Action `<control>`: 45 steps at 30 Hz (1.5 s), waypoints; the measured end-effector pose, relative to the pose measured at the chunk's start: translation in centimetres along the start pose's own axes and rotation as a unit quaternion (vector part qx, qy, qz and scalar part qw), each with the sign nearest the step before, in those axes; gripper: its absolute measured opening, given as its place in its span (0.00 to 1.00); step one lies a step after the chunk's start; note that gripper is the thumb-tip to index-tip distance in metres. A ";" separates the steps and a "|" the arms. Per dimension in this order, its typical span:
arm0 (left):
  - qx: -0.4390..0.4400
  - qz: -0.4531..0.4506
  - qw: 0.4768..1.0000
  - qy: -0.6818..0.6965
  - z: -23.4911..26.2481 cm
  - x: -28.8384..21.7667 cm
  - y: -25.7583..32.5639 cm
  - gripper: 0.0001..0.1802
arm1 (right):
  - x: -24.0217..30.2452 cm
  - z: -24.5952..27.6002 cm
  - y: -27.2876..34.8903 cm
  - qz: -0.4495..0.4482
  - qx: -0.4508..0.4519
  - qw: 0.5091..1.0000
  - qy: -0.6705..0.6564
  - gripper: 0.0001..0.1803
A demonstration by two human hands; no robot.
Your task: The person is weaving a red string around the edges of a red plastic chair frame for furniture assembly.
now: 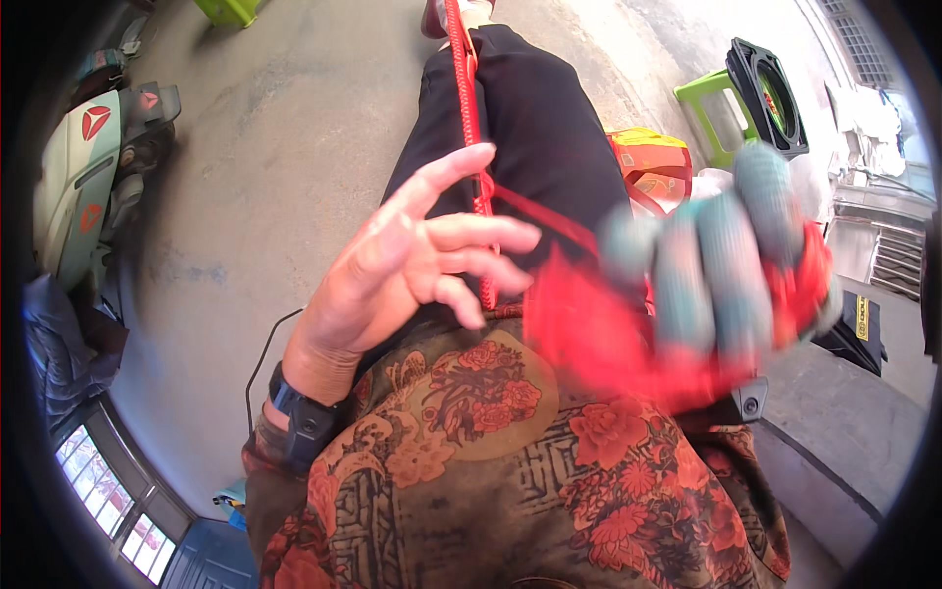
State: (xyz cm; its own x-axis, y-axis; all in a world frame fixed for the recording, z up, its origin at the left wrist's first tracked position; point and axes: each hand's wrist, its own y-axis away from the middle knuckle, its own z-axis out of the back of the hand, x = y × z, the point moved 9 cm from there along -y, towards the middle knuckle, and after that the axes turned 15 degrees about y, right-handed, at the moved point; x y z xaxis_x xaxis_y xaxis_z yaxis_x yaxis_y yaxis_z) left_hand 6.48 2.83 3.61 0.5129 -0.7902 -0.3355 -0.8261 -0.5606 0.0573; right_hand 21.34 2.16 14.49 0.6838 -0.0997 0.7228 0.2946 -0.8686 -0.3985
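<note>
A red braided cord (467,108) runs down between my legs from near my foot to my lap. My bare left hand (407,245) is beside it with fingers stretched and apart; its index fingertip is at the cord, though whether it touches I cannot tell. My right hand (711,265), in a grey-green knit glove, is closed round a bundle of red cord (599,334), which motion blurs. From this bundle a thin red strand (545,214) stretches taut to the braided cord near my left index finger.
A yellow and red bag (653,162) lies right of my legs. Beyond it stands a green stool (711,108) with a black round-framed object (770,93). A white-and-dark scooter (88,187) stands at the left. A grey ledge (834,412) is at my right, with a black pouch (852,339).
</note>
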 end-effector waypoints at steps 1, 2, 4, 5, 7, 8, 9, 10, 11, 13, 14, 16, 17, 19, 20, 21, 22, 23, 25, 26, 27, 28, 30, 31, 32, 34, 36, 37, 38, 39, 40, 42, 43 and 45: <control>0.010 0.020 1.000 0.019 0.0 0.5 -0.4 0.49 | -0.3 -2.1 0.0 -0.039 0.091 0.995 -0.027 0.10; 0.007 -0.015 0.995 0.094 0.2 0.2 -0.5 0.48 | -0.4 -2.7 0.1 -0.057 0.121 0.990 -0.048 0.10; -0.035 -0.066 0.971 0.229 1.6 -0.2 -0.3 0.47 | -1.8 -0.6 0.7 -0.104 -0.002 0.993 -0.061 0.12; -0.062 -0.089 0.962 0.253 2.5 -0.6 0.2 0.42 | -3.6 2.4 2.0 -0.153 -0.163 0.974 -0.038 0.13; -0.041 -0.081 0.962 0.257 2.7 -0.9 0.9 0.38 | -7.1 5.7 4.9 -0.256 -0.278 0.921 0.095 0.17; -0.034 -0.075 0.961 0.262 2.8 -1.0 1.3 0.37 | -8.7 7.3 6.5 -0.344 -0.290 0.864 0.227 0.19; -0.089 -0.076 0.971 0.208 3.8 -1.0 2.1 0.34 | -10.3 7.3 6.9 -0.368 -0.253 0.857 0.257 0.16; -0.147 -0.074 0.974 0.155 4.7 -0.8 3.0 0.31 | -11.9 7.5 7.0 -0.383 -0.225 0.847 0.293 0.12; -0.199 -0.065 0.973 0.097 5.5 -0.7 4.0 0.28 | -13.3 7.6 7.3 -0.411 -0.211 0.847 0.262 0.12; -0.252 -0.017 0.967 0.019 6.0 -0.1 5.6 0.22 | -16.1 7.1 8.4 -0.487 -0.206 0.831 0.173 0.13; -0.281 0.002 0.959 -0.017 6.3 -0.1 6.5 0.18 | -17.0 6.2 8.3 -0.502 -0.176 0.836 0.134 0.15; -0.274 0.054 0.958 -0.064 5.8 1.0 7.5 0.11 | -17.4 6.2 8.3 -0.515 -0.184 0.827 0.130 0.16; -0.285 0.043 0.954 -0.077 5.8 0.7 8.0 0.11 | -17.2 6.3 8.0 -0.509 -0.183 0.831 0.132 0.16; -0.283 0.038 0.955 -0.082 5.6 0.5 8.1 0.11 | -16.3 6.6 7.0 -0.448 -0.178 0.872 0.079 0.19; -0.275 0.039 0.958 -0.073 5.5 0.5 7.9 0.11 | -15.4 7.6 6.8 -0.404 -0.220 0.887 0.040 0.20; -0.263 0.028 0.963 -0.059 5.3 0.3 7.6 0.12 | -13.8 9.0 5.9 -0.314 -0.248 0.916 0.003 0.20; -0.257 0.034 0.965 -0.038 5.2 0.5 7.2 0.12 | -12.4 10.9 6.2 -0.258 -0.310 0.915 -0.007 0.21; -0.246 0.030 0.969 -0.010 5.1 0.6 6.7 0.11 | -11.3 11.5 6.4 -0.222 -0.308 0.925 -0.023 0.21; -0.217 0.028 0.975 0.029 4.9 0.8 5.8 0.11 | -9.3 13.2 7.6 -0.182 -0.349 0.919 -0.010 0.21; -0.201 0.028 0.978 0.040 4.7 0.8 5.4 0.11 | -8.5 13.5 7.9 -0.169 -0.342 0.924 0.004 0.20; -0.204 0.036 0.977 0.045 4.9 1.0 5.3 0.11 | -7.4 14.3 8.9 -0.167 -0.383 0.908 0.034 0.19; -0.186 0.040 0.981 0.049 4.8 1.0 5.1 0.11 | -6.5 14.4 8.9 -0.163 -0.366 0.914 0.058 0.17; -0.174 0.056 0.982 0.053 4.8 1.2 5.2 0.11 | -3.4 16.7 9.5 -0.105 -0.433 0.893 0.065 0.16; -0.174 0.055 0.982 0.055 4.9 1.1 5.3 0.11 | -2.0 17.2 8.9 -0.090 -0.409 0.907 0.040 0.18; -0.160 0.047 0.984 0.066 4.7 1.0 5.2 0.11 | -1.3 17.7 9.1 -0.074 -0.416 0.906 0.021 0.20; -0.121 -0.002 0.990 0.070 4.0 -0.1 4.8 0.12 | 0.0 18.6 9.7 -0.147 -0.434 0.861 0.222 0.22; -0.061 -0.076 0.994 0.041 2.9 -1.9 4.0 0.13 | 0.1 17.8 9.2 -0.198 -0.380 0.802 0.415 0.25; -0.049 -0.150 0.987 0.033 2.7 -3.2 3.6 0.15 | 0.5 16.9 9.2 -0.201 -0.376 0.731 0.533 0.22; -0.082 -0.203 0.975 -0.017 3.2 -4.5 3.5 0.15 | 0.4 15.0 8.2 -0.170 -0.326 0.682 0.632 0.18; -0.102 -0.224 0.969 -0.037 3.5 -5.1 3.1 0.17 | 0.0 11.3 6.1 -0.099 -0.185 0.492 0.845 0.12; -0.107 -0.198 0.971 -0.082 3.6 -5.0 2.4 0.19 | -1.7 11.4 6.0 -0.122 -0.239 0.632 0.727 0.11; -0.186 -0.155 0.956 -0.169 5.3 -4.3 1.5 0.18 | -6.6 10.8 6.2 -0.261 -0.244 0.704 0.613 0.08; -0.205 -0.111 0.953 -0.194 6.0 -3.2 1.3 0.17 | -8.8 10.3 6.2 -0.307 -0.247 0.720 0.571 0.11; -0.232 -0.064 0.941 -0.238 7.2 -1.6 1.1 0.15 | -11.8 9.1 6.3 -0.352 -0.243 0.772 0.470 0.16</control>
State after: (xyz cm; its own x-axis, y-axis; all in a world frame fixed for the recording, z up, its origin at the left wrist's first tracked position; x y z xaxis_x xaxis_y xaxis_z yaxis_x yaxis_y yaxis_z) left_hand 3.01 5.26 -2.56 0.3474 -0.5704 -0.7443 -0.5172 -0.7786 0.3553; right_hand 21.19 2.27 -1.63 -0.3864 0.3702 0.8448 -0.0693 -0.9250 0.3737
